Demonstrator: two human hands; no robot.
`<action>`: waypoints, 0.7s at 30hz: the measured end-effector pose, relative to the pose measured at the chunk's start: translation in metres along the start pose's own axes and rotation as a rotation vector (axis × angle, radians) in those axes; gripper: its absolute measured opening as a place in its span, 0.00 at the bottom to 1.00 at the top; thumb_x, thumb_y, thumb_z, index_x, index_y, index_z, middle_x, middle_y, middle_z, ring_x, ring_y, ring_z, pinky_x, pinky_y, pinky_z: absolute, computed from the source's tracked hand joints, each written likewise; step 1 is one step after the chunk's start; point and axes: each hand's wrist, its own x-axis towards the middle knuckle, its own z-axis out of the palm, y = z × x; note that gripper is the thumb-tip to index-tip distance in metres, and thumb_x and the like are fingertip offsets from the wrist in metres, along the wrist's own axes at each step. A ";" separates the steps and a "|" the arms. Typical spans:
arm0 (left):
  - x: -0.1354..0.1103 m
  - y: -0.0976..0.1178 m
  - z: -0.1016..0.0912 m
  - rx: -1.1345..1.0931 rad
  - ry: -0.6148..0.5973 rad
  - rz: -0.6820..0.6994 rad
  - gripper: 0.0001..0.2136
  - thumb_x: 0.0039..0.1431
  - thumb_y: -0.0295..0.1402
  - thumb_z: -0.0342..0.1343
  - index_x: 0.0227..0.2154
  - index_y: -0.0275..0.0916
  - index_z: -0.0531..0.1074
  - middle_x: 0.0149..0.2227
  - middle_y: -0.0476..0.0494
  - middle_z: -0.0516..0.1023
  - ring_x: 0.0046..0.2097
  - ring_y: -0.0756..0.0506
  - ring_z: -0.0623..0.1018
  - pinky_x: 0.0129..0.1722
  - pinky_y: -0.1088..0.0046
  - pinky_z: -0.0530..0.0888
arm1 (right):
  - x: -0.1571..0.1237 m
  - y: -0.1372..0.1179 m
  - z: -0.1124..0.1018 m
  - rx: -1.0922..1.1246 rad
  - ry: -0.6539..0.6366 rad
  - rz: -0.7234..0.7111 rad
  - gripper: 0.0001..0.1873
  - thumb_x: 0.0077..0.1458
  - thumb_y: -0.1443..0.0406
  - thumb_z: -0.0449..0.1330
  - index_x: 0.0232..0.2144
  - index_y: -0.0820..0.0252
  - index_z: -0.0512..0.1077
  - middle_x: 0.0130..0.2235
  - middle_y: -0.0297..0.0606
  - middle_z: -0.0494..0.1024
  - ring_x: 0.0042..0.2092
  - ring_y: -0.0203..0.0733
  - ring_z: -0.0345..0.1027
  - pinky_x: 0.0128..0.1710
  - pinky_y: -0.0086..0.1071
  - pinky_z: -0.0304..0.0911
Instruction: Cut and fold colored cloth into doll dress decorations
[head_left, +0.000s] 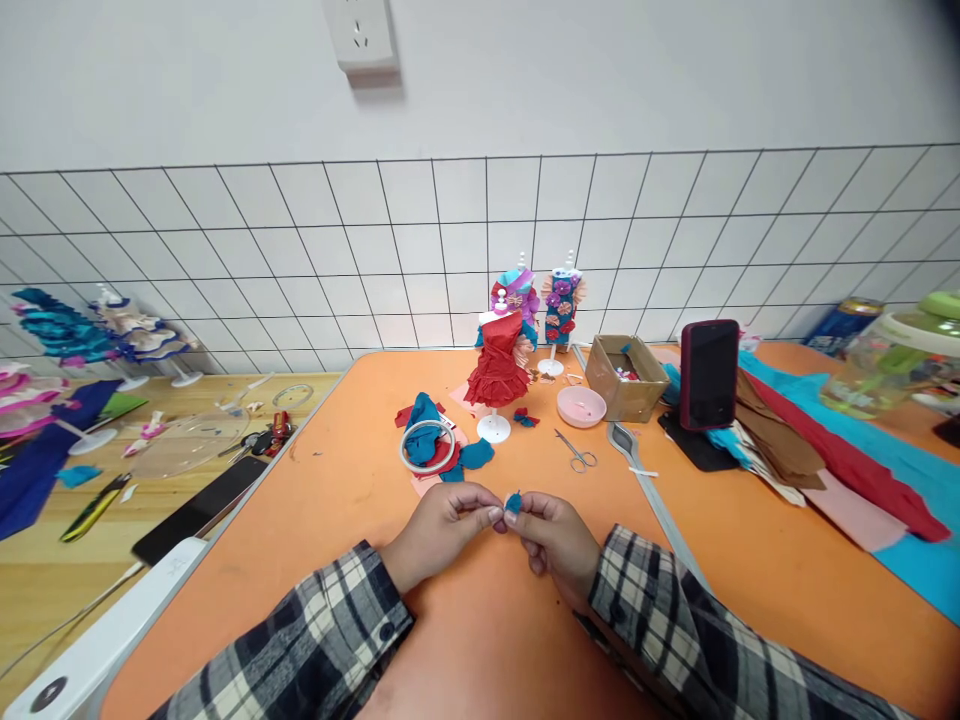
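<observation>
Both my hands meet over the orange table (337, 520), pinching a tiny blue paper piece (513, 502) between their fingertips. My left hand (442, 530) is closed on its left side and my right hand (553, 540) is closed on its right side. Just beyond them lie blue and red paper scraps with a white ring (427, 447). A small mannequin in a red paper dress (496, 366) stands behind that. Small scissors (576, 452) lie to the right of the dress stand.
A pink dish (581, 406), a cardboard box (626, 376), a phone on a stand (709, 374) and sheets of coloured paper (847, 460) sit to the right. Two more decorated mannequins (561, 305) stand at the back. A wooden table (90, 470) at left holds dresses, a phone and tools.
</observation>
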 end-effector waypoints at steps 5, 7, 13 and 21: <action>0.002 -0.003 0.005 -0.077 0.089 0.016 0.09 0.59 0.35 0.55 0.30 0.34 0.75 0.30 0.44 0.79 0.34 0.47 0.77 0.35 0.75 0.72 | -0.003 -0.005 0.002 0.075 0.010 0.018 0.24 0.33 0.52 0.71 0.30 0.62 0.73 0.31 0.35 0.75 0.22 0.27 0.58 0.14 0.20 0.58; 0.002 -0.002 0.005 -0.066 0.132 0.036 0.09 0.59 0.34 0.54 0.31 0.34 0.74 0.30 0.44 0.79 0.34 0.47 0.77 0.35 0.74 0.72 | -0.004 -0.008 0.000 0.135 -0.024 0.055 0.25 0.32 0.54 0.73 0.32 0.61 0.73 0.36 0.36 0.76 0.25 0.28 0.61 0.16 0.21 0.62; -0.004 0.003 -0.002 0.353 -0.056 0.339 0.10 0.64 0.31 0.48 0.35 0.37 0.74 0.34 0.43 0.80 0.36 0.48 0.77 0.37 0.74 0.70 | -0.001 -0.013 -0.011 0.077 -0.058 0.126 0.25 0.27 0.57 0.74 0.29 0.61 0.71 0.26 0.30 0.73 0.24 0.30 0.63 0.16 0.22 0.61; -0.006 0.004 -0.011 0.901 -0.149 0.662 0.12 0.65 0.25 0.43 0.41 0.40 0.72 0.39 0.45 0.78 0.39 0.48 0.75 0.38 0.71 0.67 | 0.008 -0.020 -0.026 -0.267 -0.115 -0.145 0.26 0.38 0.64 0.69 0.43 0.58 0.69 0.27 0.31 0.77 0.28 0.36 0.71 0.28 0.30 0.65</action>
